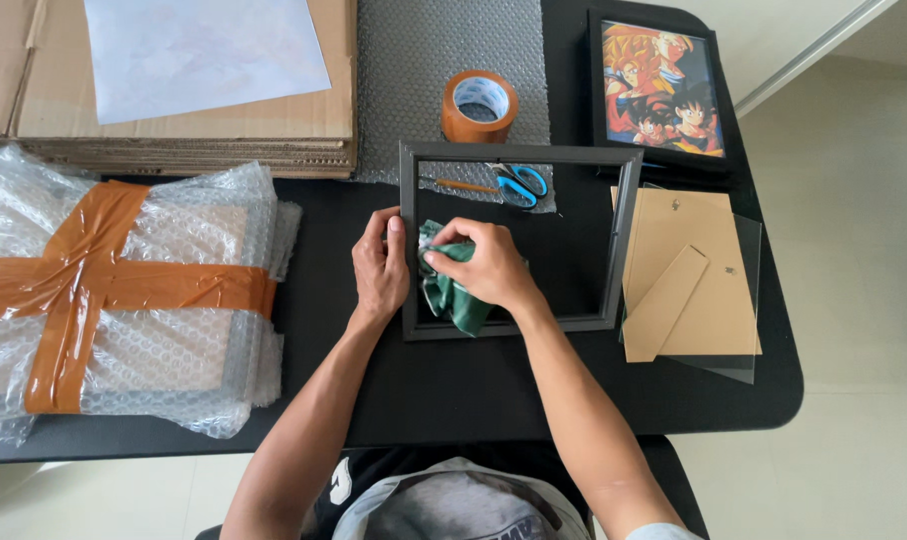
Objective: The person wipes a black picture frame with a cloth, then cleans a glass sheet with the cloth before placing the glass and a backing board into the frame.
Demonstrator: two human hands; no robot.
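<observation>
- The right hand (486,265) is curled shut round a bunched green cloth (452,292), fingertips pressing it against the inner left edge of the frame (519,153).
- The left hand (379,268) lies just beside it, fingers half bent and closed on nothing; it rests on the outside of the frame's left rail, thumb up along the rail.
- The frame is black, empty and lies flat on the desk (494,390), near its middle, straight ahead of the person.
- Blue-handled scissors (514,184) lie inside the frame's top edge, on a strip of bubble wrap (444,60).
- A roll of brown tape (480,105) stands just above the frame.
- To the right lie a tan backing board (714,260) with its stand flap, and a clear pane (749,300) partly under it.
- At upper right sits a framed cartoon picture (660,88).
- To the left, well apart from the hands, is a package (114,290) in bubble wrap crossed with brown tape.
- Above that, flat cardboard (184,140) carries a white sheet (202,50).
</observation>
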